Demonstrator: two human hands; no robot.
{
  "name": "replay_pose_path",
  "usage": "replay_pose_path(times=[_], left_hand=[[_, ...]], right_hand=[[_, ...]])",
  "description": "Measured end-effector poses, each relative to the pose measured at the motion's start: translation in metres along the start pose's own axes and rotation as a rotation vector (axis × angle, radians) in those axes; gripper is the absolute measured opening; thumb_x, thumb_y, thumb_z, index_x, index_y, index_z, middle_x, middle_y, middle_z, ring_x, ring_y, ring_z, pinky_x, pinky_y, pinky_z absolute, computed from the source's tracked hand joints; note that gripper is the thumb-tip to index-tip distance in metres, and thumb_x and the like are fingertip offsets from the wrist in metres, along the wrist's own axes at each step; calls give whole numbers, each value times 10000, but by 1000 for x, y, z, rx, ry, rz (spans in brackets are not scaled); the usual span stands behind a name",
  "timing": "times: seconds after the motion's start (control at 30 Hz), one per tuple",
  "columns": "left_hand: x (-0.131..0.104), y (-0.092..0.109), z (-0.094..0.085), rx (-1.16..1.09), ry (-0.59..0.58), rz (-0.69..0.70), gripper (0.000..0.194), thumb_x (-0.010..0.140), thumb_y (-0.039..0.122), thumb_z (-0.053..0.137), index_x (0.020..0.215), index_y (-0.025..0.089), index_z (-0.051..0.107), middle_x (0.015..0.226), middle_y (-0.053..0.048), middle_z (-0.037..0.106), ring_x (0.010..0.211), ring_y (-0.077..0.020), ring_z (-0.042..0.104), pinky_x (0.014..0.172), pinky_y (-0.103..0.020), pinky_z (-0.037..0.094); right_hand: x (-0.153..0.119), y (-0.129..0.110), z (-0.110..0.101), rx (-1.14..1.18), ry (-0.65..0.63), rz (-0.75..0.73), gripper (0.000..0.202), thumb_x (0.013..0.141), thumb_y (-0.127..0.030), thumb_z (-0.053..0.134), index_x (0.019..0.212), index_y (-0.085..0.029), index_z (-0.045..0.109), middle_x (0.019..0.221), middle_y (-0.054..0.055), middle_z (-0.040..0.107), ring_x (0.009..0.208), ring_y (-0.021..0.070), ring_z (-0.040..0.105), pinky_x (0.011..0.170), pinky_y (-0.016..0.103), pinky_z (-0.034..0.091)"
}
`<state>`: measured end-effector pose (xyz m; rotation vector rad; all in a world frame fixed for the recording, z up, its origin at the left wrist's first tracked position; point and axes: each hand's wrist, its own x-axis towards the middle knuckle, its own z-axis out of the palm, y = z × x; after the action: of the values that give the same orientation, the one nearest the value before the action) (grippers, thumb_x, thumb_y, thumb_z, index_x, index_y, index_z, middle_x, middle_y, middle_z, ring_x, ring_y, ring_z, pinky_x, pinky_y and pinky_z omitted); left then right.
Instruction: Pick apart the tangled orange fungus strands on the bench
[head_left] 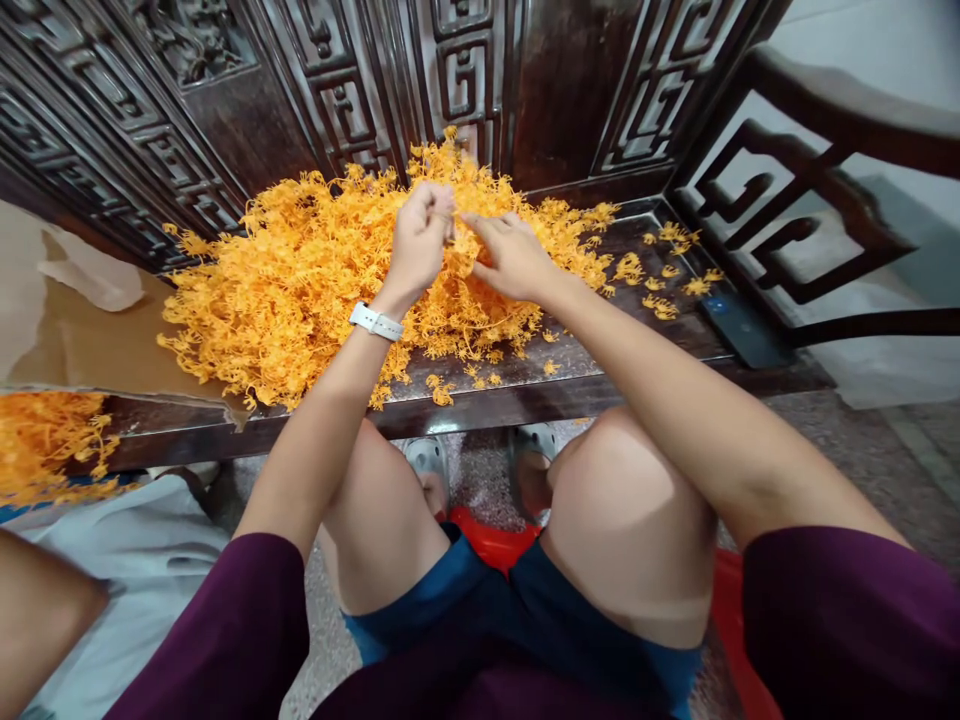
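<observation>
A large heap of orange, frilly artificial-looking flower pieces covers much of a dark carved wooden bench. Above the middle of the heap, my left hand is closed with its fingers curled in; whatever it pinches is too small or hidden to make out. A white watch band circles that wrist. My right hand faces it from the right, thumb and fingers apart, fingertips close to the orange pieces. I cannot see anything held in it.
Loose orange pieces lie on the right of the seat beside a dark phone. Cardboard stands at the left, with more orange pieces beyond. Another person's arm shows at lower left. A carved armrest borders the right.
</observation>
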<state>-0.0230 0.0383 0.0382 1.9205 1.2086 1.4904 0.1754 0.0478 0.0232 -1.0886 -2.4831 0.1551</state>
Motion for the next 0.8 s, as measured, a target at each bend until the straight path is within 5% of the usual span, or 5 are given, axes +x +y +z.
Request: replay_pose_path(times=[0.17, 0.3, 0.43, 0.53, 0.8], left_hand=[[11, -57, -20, -139, -3, -156, 768, 935, 982, 360, 1203, 310, 619, 1102, -103, 727, 1162, -283, 773, 1059, -540, 620], [12, -69, -28, -240, 27, -295, 749, 941, 963, 348, 1217, 308, 585, 1438, -157, 708, 1300, -294, 743, 1085, -521, 630], [8, -45, -26, -450, 163, -398, 652, 1004, 890, 376, 1072, 282, 601, 1243, -125, 772, 1237, -256, 774, 1013, -420, 657], [5, -15, -24, -610, 204, -439, 541, 1042, 793, 499, 961, 264, 576, 882, -31, 729, 926, -175, 791, 870, -313, 657], [9, 31, -22, -681, 243, -467, 469, 1085, 666, 566, 858, 258, 535, 538, 98, 317, 443, -67, 301, 506, -228, 358]], right_hand=[[2, -3, -6, 26, 18, -11, 700, 1097, -343, 529, 1745, -110, 404, 1533, 212, 684, 1429, 468, 569, 1227, 641, 448], [5, 2, -8, 34, 9, 15, 617, 1140, -363, 471, 1714, -139, 469, 1512, 203, 716, 1413, 441, 598, 1228, 616, 457], [8, 7, -7, 36, 19, -14, 578, 1136, -366, 518, 1666, -136, 540, 1500, 188, 739, 1366, 420, 635, 1208, 593, 487], [9, 11, -4, 35, 40, -41, 500, 1114, -356, 580, 1550, -122, 653, 1436, 191, 768, 1335, 420, 644, 1197, 597, 500], [13, 21, -2, 240, 94, -24, 376, 1009, -580, 740, 1117, -221, 767, 989, 109, 753, 1056, 357, 664, 1028, 525, 528]])
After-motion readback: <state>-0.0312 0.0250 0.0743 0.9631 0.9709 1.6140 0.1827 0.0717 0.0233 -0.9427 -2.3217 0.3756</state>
